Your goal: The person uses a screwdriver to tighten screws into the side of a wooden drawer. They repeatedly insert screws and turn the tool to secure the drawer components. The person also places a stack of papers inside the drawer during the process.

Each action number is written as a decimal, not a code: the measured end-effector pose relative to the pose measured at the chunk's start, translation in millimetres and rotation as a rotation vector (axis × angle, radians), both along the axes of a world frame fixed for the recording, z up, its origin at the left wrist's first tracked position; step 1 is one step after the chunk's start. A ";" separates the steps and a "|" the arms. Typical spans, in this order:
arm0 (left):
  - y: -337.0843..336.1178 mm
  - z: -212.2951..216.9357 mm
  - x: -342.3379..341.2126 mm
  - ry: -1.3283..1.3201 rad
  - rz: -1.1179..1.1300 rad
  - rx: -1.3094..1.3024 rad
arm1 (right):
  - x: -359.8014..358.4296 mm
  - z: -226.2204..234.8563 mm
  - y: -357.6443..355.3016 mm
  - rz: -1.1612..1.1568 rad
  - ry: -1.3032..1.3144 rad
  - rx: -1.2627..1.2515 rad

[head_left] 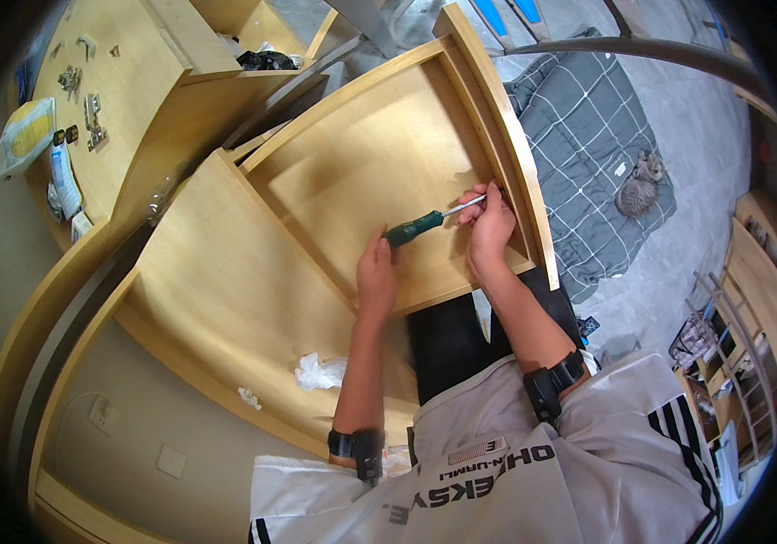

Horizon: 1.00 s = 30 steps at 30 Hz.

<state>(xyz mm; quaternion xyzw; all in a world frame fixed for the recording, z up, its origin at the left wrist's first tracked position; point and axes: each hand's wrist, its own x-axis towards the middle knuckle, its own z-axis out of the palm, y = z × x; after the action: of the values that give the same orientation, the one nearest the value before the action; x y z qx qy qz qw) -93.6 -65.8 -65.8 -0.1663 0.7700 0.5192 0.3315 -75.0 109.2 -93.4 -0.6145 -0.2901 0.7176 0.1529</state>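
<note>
In the upper left of the frame, 1 flat plastic packet [21, 136], yellow and white, lies at the edge of the wooden worktop [135, 82]. Just below it lies 1 narrow white and blue packet [64, 179], beside a smaller white one [80, 225]. Near the lower middle, 1 crumpled clear plastic bag [319, 371] rests on the wooden panel [225, 290].
</note>
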 end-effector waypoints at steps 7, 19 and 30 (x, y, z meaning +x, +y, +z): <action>-16.5 -2.7 -7.1 -0.248 -0.145 -0.092 | 1.3 1.1 1.1 0.046 -0.028 -0.008; -3.3 8.5 -12.2 -0.261 -0.041 -0.036 | 0.6 -0.2 1.7 0.042 0.008 -0.024; 3.1 4.7 0.3 -0.011 0.015 0.084 | 1.3 1.1 2.2 0.048 0.012 -0.041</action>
<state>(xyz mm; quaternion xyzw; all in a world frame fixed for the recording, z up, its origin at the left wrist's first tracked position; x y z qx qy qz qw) -93.4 -62.7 -61.1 -0.1608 0.7445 0.5524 0.3386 -73.6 111.4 -92.3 -0.6060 -0.2889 0.7306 0.1249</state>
